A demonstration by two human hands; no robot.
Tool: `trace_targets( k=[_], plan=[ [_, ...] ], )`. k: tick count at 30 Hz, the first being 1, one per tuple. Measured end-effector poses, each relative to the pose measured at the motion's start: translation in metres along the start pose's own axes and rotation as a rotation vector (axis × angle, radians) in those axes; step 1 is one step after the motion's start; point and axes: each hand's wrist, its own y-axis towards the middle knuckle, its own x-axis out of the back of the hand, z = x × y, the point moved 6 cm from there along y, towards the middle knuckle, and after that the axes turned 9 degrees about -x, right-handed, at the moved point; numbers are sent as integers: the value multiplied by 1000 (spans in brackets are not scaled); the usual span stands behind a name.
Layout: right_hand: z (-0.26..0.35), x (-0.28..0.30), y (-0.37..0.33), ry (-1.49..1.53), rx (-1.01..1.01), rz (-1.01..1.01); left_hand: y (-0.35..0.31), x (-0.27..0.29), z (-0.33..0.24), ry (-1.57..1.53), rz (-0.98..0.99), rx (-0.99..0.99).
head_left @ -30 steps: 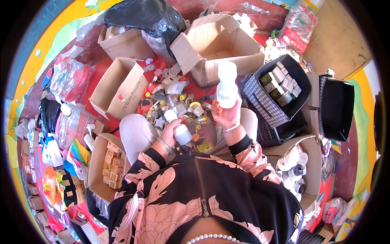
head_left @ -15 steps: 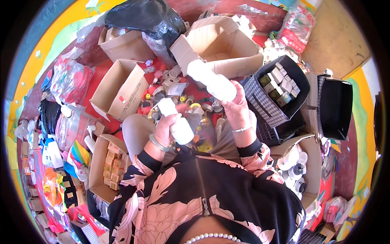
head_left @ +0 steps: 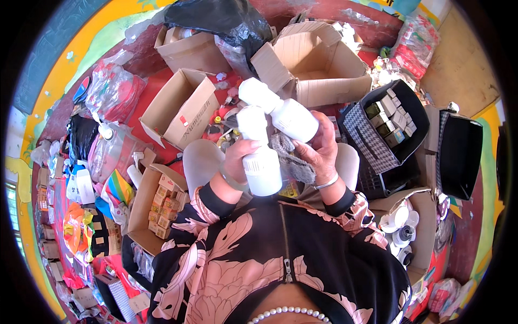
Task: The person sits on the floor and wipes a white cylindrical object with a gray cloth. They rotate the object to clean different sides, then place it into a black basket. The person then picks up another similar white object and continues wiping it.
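My left hand [head_left: 237,161] is closed around a white bottle [head_left: 263,175] with a wide white top, held nearly upright in front of my chest. A second white bottle [head_left: 295,121], similar in shape, is in my right hand [head_left: 322,154], tilted so its top points up and left. The tops of the two bottles are close together. A fuzzy grey cloth [head_left: 298,168] hangs between my hands, pinched under the right thumb; whether the left fingers also touch it is hidden behind the bottle.
An open cardboard box [head_left: 332,89] stands ahead, a narrower carton [head_left: 186,110] front left. A patterned bin [head_left: 372,140] with small boxes is at right. One carton [head_left: 426,237] holds white bottles; another [head_left: 141,216] holds small orange boxes. Loose items litter the red floor.
My hands have come closer together, and the bottles' tops now nearly meet. The grey cloth has come into clear sight between them. The whole view has shifted slightly.
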Motion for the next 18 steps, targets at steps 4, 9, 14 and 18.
trace_targets(
  k=[4, 9, 14, 18],
  plan=[
    [-20, -12, -11, 102, -123, -57, -2, 10, 17, -43, -152, 65],
    [-30, -25, -25, 323, -393, 61, -5, 29, 20, -49, -206, 28],
    [-20, -31, -24, 238, -418, 139, -9, 51, 23, 5, -235, 13],
    [-29, -35, -28, 278, -372, -65, -13, 56, 32, -46, -217, 71]
  ],
)
